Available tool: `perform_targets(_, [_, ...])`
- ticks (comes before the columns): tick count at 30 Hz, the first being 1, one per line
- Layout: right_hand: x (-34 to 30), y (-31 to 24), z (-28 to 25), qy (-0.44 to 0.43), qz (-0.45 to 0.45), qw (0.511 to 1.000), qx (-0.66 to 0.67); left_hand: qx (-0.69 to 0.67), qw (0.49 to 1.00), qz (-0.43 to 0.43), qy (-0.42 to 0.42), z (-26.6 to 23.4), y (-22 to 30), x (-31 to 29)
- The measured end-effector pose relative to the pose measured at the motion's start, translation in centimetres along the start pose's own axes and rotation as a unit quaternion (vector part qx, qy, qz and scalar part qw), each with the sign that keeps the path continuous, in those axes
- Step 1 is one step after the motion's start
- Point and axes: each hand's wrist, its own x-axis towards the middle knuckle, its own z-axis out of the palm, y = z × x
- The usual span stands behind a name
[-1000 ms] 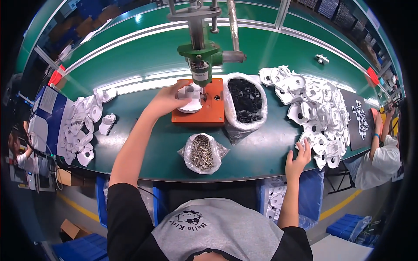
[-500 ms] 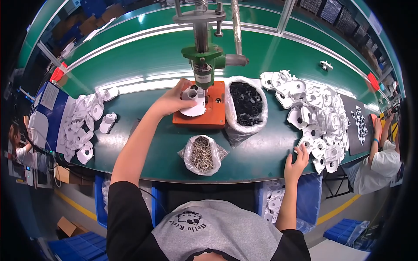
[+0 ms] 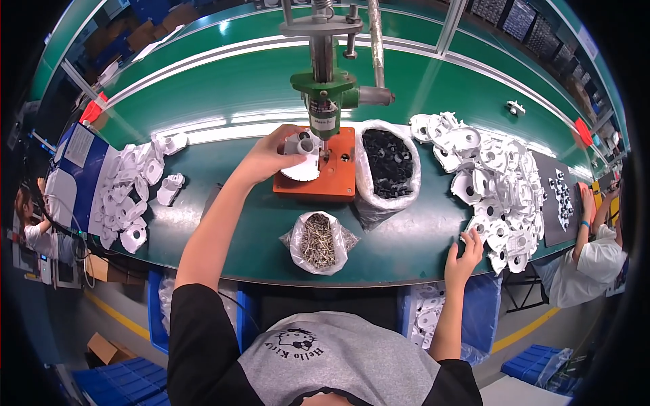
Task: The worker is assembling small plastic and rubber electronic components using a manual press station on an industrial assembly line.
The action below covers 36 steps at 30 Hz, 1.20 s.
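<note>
White plastic part (image 3: 300, 154): on the orange press base (image 3: 318, 177), under the green press head (image 3: 325, 91).
Left hand (image 3: 269, 153): fingers curled, gripping the part.
Right hand (image 3: 463, 250): fingers spread, resting at the heap of white parts (image 3: 497, 179).
Bags: 1 of screws (image 3: 318, 240), 1 of black pieces (image 3: 388, 157).

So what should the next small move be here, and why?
Probably lift the white plastic part clear of the orange press base: the left hand grips it under the press head, while the right hand touches the pile of white parts.
</note>
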Motion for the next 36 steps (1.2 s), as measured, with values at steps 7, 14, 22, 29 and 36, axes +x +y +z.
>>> perform_targets(7, [0.3,-0.8,0.0,0.028,-0.001,1.000,-0.003,-0.029,0.997,-0.024,0.070,-2.4,-1.1,-0.5])
perform_targets(14, [-0.2,0.7,0.3,0.041,-0.015,0.999,-0.002,-0.222,0.955,0.010,0.197,-9.2,-5.7,5.1])
perform_targets(22, [0.2,0.9,1.3,0.074,0.044,0.987,-0.132,0.234,0.890,0.039,0.389,-11.6,-13.3,3.7])
perform_targets(29, [-0.3,2.0,0.0,0.019,0.068,0.994,-0.086,0.556,0.684,-0.188,0.433,-19.0,-16.4,-9.1])
perform_targets(36, [1.0,-0.3,1.6,0.011,0.034,0.999,-0.026,0.500,0.770,-0.069,0.389,-24.2,-21.7,-20.0])
